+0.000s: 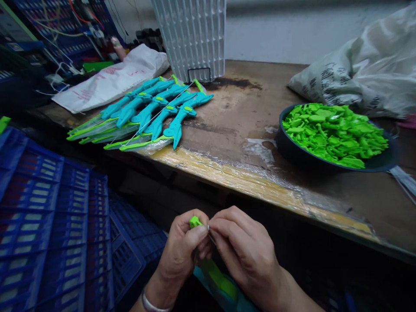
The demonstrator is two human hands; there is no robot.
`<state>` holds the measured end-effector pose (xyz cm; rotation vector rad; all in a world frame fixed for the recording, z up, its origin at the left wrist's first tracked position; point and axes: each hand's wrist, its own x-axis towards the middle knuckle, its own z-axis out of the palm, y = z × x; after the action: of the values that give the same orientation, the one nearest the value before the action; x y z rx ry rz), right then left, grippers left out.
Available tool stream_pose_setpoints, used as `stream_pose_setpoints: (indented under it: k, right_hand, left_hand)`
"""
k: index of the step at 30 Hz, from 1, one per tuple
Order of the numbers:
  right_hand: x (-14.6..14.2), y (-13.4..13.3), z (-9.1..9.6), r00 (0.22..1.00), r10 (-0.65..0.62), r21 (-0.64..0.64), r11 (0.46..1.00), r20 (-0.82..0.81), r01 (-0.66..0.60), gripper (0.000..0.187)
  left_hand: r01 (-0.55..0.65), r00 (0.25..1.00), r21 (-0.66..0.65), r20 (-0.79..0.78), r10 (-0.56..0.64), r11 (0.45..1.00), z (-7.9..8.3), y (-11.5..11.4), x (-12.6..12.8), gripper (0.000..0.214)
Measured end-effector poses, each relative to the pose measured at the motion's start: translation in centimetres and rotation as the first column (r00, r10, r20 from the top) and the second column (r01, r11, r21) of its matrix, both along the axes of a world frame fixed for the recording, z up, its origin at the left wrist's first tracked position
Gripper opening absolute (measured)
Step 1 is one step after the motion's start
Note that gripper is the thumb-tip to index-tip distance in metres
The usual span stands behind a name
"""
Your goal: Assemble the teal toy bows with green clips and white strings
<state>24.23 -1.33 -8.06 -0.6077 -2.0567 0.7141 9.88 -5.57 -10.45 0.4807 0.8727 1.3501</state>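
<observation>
Below the table edge, my left hand (pixel 182 251) is closed around a small green plastic part (pixel 195 222) whose top pokes out above my fingers. My right hand (pixel 242 249) pinches a tiny metal piece (pixel 208 228) against that part. Under both hands lies a teal and green toy piece (pixel 221 284), partly hidden by them. On the table's left sits a row of several teal toy swords with green blades (pixel 149 115). A dark round bowl (pixel 292 149) heaped with small green plastic parts (pixel 334 132) stands to the right.
Blue plastic crates (pixel 55 225) fill the lower left. A white slatted basket (pixel 195 34) stands at the table's back, a white printed bag (pixel 113 78) to its left, and a large pale sack (pixel 364 65) at the right. The wooden table's front edge (pixel 247 180) is wrapped in clear film.
</observation>
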Motion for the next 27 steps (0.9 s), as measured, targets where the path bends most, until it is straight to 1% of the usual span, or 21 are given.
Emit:
stream_pose_setpoints:
  k: [4,10,13,18,23,25,27]
  right_hand:
    - [0.0,0.2,-0.1,0.998,-0.022,0.041,0.999,0.052,0.019,0.016]
    - [-0.2,0.2,-0.3,0.994,-0.065,0.200,0.979,0.089,0.046,0.015]
    - [-0.4,0.2,-0.3,0.991,-0.084,0.238,0.970,0.109,0.056,0.017]
    - [-0.4,0.1,-0.8,0.992,-0.112,0.181,0.978,0.055,0.100,0.016]
    - [-0.3,-0.2,-1.2,0.983,-0.182,0.122,0.976,-0.016,0.183,0.014]
    - [-0.3,-0.3,-1.0,0.982,-0.185,0.089,0.978,-0.032,0.187,0.014]
    - [-0.3,-0.3,-0.7,0.986,-0.159,0.045,0.986,-0.041,0.161,0.014]
  left_hand:
    - [-0.014,1.000,-0.035,-0.019,0.013,0.999,0.0,0.1,0.1,0.033]
    - [-0.006,0.999,-0.038,-0.041,0.005,0.999,0.0,0.2,0.1,0.036]
    - [-0.001,0.999,-0.024,-0.053,0.000,1.000,-0.1,0.3,0.1,0.036]
    - [-0.002,0.996,0.027,-0.093,0.005,1.000,-0.6,0.1,0.1,0.035]
    - [-0.002,0.998,0.044,-0.060,0.005,0.999,-0.8,0.1,0.3,0.032]
    - [-0.001,0.999,0.049,-0.051,0.004,0.999,-0.7,0.1,0.3,0.033]
    - [0.001,0.999,0.050,-0.050,0.002,0.999,-0.6,0.2,0.3,0.033]
